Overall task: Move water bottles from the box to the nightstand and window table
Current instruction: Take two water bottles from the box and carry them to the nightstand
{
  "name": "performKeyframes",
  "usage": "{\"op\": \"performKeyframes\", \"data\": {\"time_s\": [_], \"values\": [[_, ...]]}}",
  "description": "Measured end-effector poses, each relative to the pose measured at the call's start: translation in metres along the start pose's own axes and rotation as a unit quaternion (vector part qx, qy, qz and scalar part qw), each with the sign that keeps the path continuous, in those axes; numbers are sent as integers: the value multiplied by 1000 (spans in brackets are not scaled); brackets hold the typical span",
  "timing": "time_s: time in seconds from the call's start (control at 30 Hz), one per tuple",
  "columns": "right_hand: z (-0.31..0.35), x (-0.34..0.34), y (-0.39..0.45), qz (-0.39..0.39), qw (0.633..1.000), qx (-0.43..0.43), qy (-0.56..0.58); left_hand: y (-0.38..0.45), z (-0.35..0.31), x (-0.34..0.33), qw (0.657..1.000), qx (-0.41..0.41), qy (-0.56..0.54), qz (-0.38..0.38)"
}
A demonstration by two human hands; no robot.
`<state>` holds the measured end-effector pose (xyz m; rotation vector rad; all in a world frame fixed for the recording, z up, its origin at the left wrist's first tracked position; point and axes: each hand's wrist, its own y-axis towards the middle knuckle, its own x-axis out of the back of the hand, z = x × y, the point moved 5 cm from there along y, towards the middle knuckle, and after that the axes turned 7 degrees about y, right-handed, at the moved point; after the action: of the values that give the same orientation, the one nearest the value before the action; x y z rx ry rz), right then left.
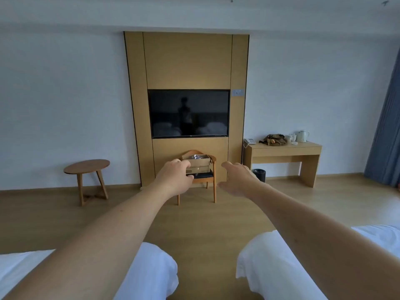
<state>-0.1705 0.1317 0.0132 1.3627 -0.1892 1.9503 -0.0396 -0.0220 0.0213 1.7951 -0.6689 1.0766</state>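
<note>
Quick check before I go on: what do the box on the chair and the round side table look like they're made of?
Box: plain brown cardboard by its look, matte, with a printed label on the front. Round table: wood or wood veneer, warm brown, smooth satin top; too far to tell which. Chair: light wooden frame, dark seat.

A box (200,163) sits on a chair (200,176) against the far wall, under the TV (188,113). Bottles (195,157) lie in the box. A round table (86,167) stands to the left, a desk (285,151) to the right with a bin (259,174) beside it. A phone (249,141), bag (273,139) and kettle (302,135) sit on the desk. Two beds, left (151,271) and right (270,263), lie near.
</note>
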Motion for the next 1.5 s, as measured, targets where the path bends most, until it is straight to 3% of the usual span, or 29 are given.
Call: {"op": "performKeyframes", "data": {"time_s": [0.37, 0.8, 0.97, 1.33, 1.5], "values": [[-105, -14, 154, 2, 1000, 4, 11, 160, -14, -76, 999, -17, 31, -35], [-201, -12, 374, 21, 999, 35, 29, 374, -15, -160, 997, -5, 74, -3], [-227, -51, 448, 45, 998, 19, 34, 437, 19, -199, 997, -1, 76, 9], [-233, -115, 672, 24, 999, 20, 32, 641, 155, -246, 998, 9, 52, -33], [-234, -132, 772, -2, 999, 15, 46, 730, 212, -280, 998, 20, 55, -16]]}}
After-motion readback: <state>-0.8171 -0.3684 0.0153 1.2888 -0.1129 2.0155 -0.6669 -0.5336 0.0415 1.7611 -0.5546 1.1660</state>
